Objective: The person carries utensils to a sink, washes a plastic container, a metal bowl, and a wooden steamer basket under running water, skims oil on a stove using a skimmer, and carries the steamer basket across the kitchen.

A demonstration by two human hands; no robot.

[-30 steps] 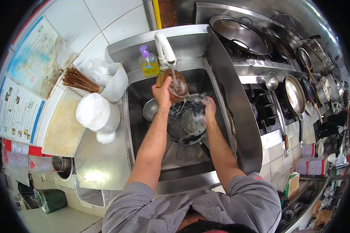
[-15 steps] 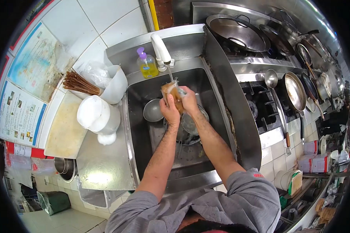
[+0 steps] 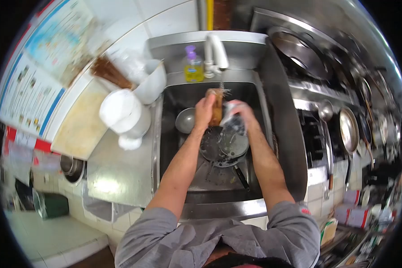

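Under the white faucet (image 3: 216,53), my left hand (image 3: 204,110) grips a brown, wooden-looking block (image 3: 217,107) that stands upright, with water splashing at its top. Just to its right, my right hand (image 3: 242,111) is closed on a crumpled whitish-grey wad (image 3: 230,117), perhaps a scrubbing cloth; blur hides its exact kind. Below both hands, pans (image 3: 213,146) and a round, glassy-looking lid or bowl (image 3: 233,142) lie in the sink (image 3: 174,176). A black handle (image 3: 241,178) sticks out toward me. A small metal bowl (image 3: 186,120) sits at the sink's left side.
A pump bottle of yellow soap (image 3: 194,67) stands behind the sink. On the left are a white tub (image 3: 154,85), a white jug-like container (image 3: 123,114), a bundle of brown sticks (image 3: 110,73) and a cutting board (image 3: 80,118). Right of the metal divider are a wok (image 3: 301,51), pan (image 3: 348,129) and ladle (image 3: 326,111).
My right hand has come away from the brown block with the whitish wad, while my left hand still holds the block, now more upright. The whole view has shifted, showing the sink farther right.
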